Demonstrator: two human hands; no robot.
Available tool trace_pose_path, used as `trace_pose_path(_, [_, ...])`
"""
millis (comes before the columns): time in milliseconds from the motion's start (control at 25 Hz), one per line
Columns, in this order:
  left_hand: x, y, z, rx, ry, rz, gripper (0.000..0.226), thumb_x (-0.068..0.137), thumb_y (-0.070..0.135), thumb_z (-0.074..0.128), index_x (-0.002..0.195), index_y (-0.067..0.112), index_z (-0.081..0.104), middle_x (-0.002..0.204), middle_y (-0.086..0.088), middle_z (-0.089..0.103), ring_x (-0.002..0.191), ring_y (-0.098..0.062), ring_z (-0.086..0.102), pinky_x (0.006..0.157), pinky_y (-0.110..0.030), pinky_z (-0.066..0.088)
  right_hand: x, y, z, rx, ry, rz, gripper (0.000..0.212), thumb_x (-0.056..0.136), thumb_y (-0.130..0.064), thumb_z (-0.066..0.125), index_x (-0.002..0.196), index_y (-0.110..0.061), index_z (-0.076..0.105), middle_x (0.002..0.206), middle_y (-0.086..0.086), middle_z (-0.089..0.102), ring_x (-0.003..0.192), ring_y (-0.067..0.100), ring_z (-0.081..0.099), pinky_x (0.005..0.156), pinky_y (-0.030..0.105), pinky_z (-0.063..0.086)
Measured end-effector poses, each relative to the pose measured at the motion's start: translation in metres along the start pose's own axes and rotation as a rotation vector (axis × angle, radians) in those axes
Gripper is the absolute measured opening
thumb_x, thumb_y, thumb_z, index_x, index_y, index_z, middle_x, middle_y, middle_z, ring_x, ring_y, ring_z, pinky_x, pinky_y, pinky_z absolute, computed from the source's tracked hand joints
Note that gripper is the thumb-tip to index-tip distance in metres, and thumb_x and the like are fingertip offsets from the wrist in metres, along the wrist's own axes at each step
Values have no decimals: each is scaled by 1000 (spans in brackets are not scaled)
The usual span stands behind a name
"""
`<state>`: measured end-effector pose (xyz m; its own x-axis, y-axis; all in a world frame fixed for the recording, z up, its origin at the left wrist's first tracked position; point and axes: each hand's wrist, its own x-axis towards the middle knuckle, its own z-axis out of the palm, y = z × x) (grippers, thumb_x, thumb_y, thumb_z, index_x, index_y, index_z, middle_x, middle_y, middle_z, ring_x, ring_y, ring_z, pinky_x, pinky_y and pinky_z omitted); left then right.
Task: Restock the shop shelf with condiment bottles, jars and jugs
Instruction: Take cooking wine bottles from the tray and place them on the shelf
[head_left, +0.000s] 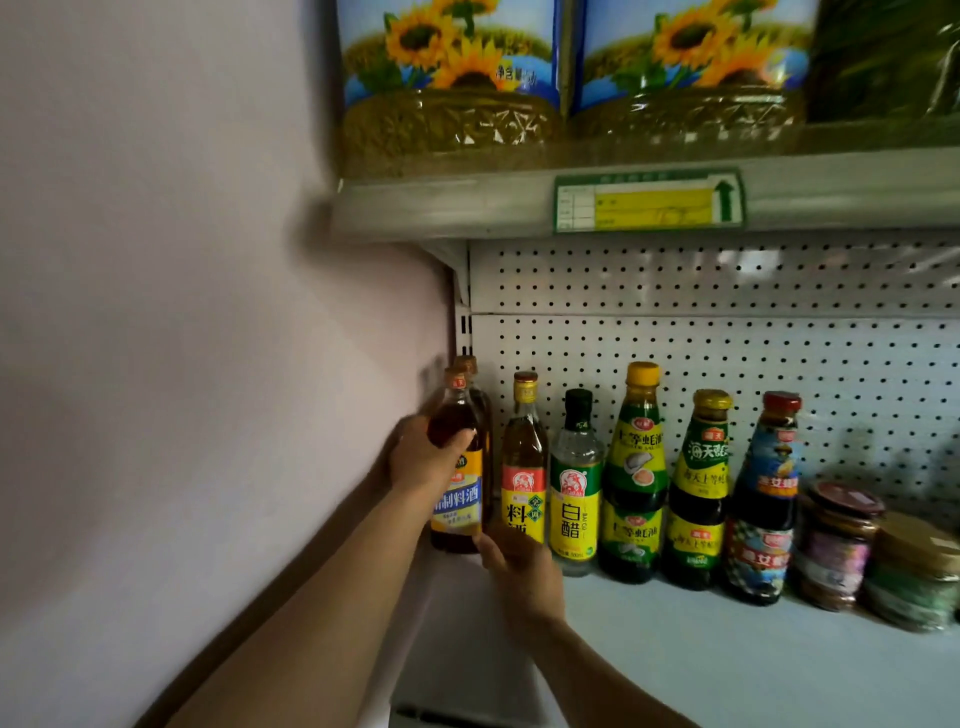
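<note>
Both forearms reach up from the bottom of the view toward the left end of the shelf (727, 649). Right hand (522, 574) sits nearest, at the foot of the yellow-label bottle (523, 467); its back faces the camera, so I cannot tell whether its fingers close on the bottle or only touch it. Left hand (426, 460) wraps the shoulder of the brown bottle (457, 467), thumb across the front, fingers curled behind, and holds it upright at the far left of the row, just in front of another like it and close to the wall (208, 364).

Judging by the look, the brown bottle is glass and full: stiff, fairly heavy, smooth, and breakable if it tips or knocks a neighbour. A hold around the shoulder or the labelled body seems safest; the neck gives less control, and the paper label probably offers more friction than bare glass.

Room is tight on the left, with the wall on one side and the yellow-label bottle just beside on the other. To the right stand the vinegar bottle (574, 483), three sauce bottles and some jars (836, 545), all near the pegboard (727, 338). Bare shelf lies in front of the row, up to the front edge. Overhead, the upper shelf (467, 202) carries oil jugs (452, 78), with space above the caps.
</note>
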<state>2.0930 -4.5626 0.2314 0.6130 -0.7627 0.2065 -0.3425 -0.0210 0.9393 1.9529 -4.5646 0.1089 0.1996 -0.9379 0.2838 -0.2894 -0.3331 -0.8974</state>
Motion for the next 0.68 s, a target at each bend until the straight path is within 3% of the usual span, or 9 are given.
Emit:
trace_pose_path(120, [-31, -18, -8, 46, 36, -10, 56, 61, 58, 75, 103, 21, 67, 95, -1, 74, 86, -19, 71, 82, -43, 59, -16, -3, -32, -8, -2, 39, 27, 85, -44, 75, 109, -32, 73, 95, -8, 78, 89, 8, 71, 72, 23, 50])
trace_pose_path(200, [-77, -14, -15, 15, 38, -37, 54, 69, 47, 81, 110, 16, 66, 103, 3, 71, 90, -16, 67, 84, -35, 55, -31, -3, -57, -109, -51, 41, 37, 82, -44, 78, 115, -29, 69, 104, -9, 76, 92, 6, 67, 76, 24, 50])
trace_pose_path(280, [-121, -12, -17, 27, 39, -78, 39, 80, 30, 80, 110, 17, 59, 104, 4, 60, 93, -16, 58, 78, -25, 44, -47, -4, -83, -97, -95, 53, 48, 78, -40, 83, 121, -27, 66, 115, -6, 71, 103, 13, 65, 84, 29, 52])
trace_pose_path(360, [-163, -16, -16, 4, 7, -125, 45, 76, 33, 82, 112, 25, 56, 108, 0, 64, 98, -21, 62, 78, -29, 48, -69, -5, -115, -111, -142, 54, 54, 77, -35, 85, 126, -24, 63, 123, -2, 65, 112, 19, 62, 89, 31, 51])
trace_pose_path(480, [-228, -25, -8, 34, -46, -153, 65, 62, 48, 86, 119, 36, 55, 122, 4, 63, 106, -18, 62, 90, -42, 54, -108, 1, -163, -230, -227, 33, 55, 77, -36, 84, 126, -25, 62, 130, 4, 60, 119, 23, 58, 92, 33, 48])
trace_pose_path(560, [-275, -23, 1, 47, -60, -163, 66, 71, 30, 86, 129, 27, 54, 123, 0, 58, 107, -19, 57, 88, -37, 54, -136, 5, -195, -317, -295, -6, 56, 78, -38, 83, 128, -28, 60, 133, 8, 57, 122, 24, 55, 89, 31, 46])
trace_pose_path(680, [-339, -20, 12, 47, -66, -164, 62, 71, 18, 87, 125, 23, 57, 115, -7, 61, 96, -20, 59, 71, -23, 54, -176, 12, -238, -472, -371, -43, 60, 78, -44, 82, 130, -33, 56, 132, 6, 55, 121, 27, 55, 83, 31, 46])
